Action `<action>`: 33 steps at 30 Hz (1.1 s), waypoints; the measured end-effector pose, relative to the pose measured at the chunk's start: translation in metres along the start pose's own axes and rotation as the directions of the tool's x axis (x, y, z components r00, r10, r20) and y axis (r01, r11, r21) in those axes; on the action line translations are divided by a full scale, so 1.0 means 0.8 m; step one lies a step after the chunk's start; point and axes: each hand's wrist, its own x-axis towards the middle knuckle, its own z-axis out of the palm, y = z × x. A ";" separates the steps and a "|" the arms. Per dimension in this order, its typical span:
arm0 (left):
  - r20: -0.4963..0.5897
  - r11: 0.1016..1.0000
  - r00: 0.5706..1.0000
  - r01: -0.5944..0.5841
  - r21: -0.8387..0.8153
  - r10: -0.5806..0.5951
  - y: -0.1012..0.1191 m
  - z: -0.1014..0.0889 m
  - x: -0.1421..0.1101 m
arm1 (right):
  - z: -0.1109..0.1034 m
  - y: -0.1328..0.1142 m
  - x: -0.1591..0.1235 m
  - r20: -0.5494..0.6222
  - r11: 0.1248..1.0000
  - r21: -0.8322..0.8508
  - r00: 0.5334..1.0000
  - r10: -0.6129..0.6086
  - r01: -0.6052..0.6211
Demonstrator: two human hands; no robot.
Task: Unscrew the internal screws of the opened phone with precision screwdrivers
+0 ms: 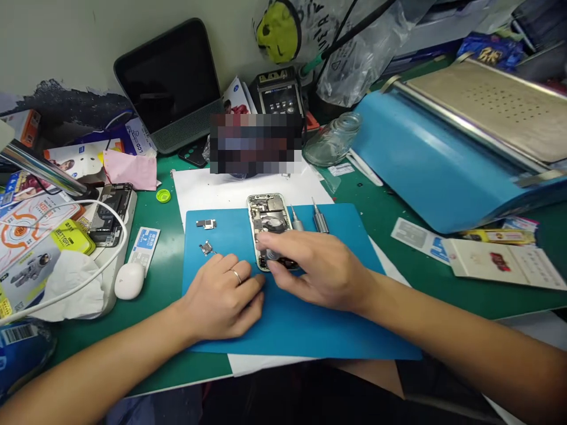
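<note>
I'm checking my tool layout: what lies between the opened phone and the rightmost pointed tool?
In the head view, another pointed tool lies between the opened phone and the rightmost pointed tool.

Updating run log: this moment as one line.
right hand: over opened phone | left hand: curled on blue mat | loose parts: beyond left hand

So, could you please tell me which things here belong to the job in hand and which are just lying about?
Likely part of the job:
- opened phone
- two pointed tools
- two small loose parts
- blue mat

Apparently just lying about:
- white rounded case
- green cap
- glass jar
- pink cloth
</note>
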 end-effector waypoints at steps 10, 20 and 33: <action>0.066 1.000 0.998 -0.009 -0.012 0.010 -0.001 0.000 0.002 | 0.010 0.011 -0.011 -0.126 0.999 0.026 0.991 -0.037 0.041; 0.132 0.999 0.991 0.003 0.033 -0.007 0.000 0.000 0.002 | 0.004 0.015 -0.010 -0.155 0.988 0.136 0.987 -0.046 0.068; 0.150 0.999 0.989 -0.001 0.040 -0.005 -0.001 0.000 0.002 | 0.004 0.017 -0.010 -0.147 0.993 0.113 0.989 -0.017 0.034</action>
